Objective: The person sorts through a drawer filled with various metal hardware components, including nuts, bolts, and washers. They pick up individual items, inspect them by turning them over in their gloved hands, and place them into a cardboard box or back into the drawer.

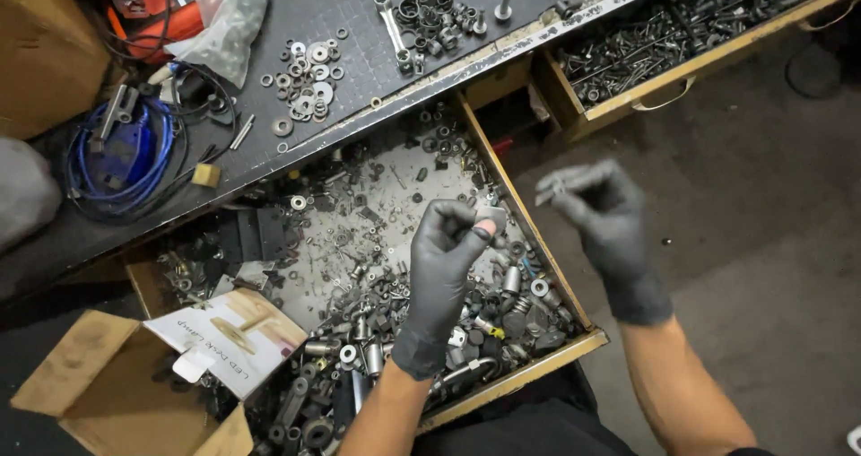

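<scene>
Left hand (pixel 444 250), gloved, hovers over the open drawer (pixel 538 241), thumb and fingers pinching a small flat metal piece (pixel 492 216). Right hand (pixel 605 218) hangs just outside the drawer's right wall, blurred, fingertips closed on something small I cannot make out. Washers (pixel 305 79) lie on the bench beyond the drawer.

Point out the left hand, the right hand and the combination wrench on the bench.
left hand (pixel 441 257), head view, back of the glove
right hand (pixel 603 212), head view, gloved palm area
combination wrench (pixel 393 27), head view, mid-shaft
</scene>
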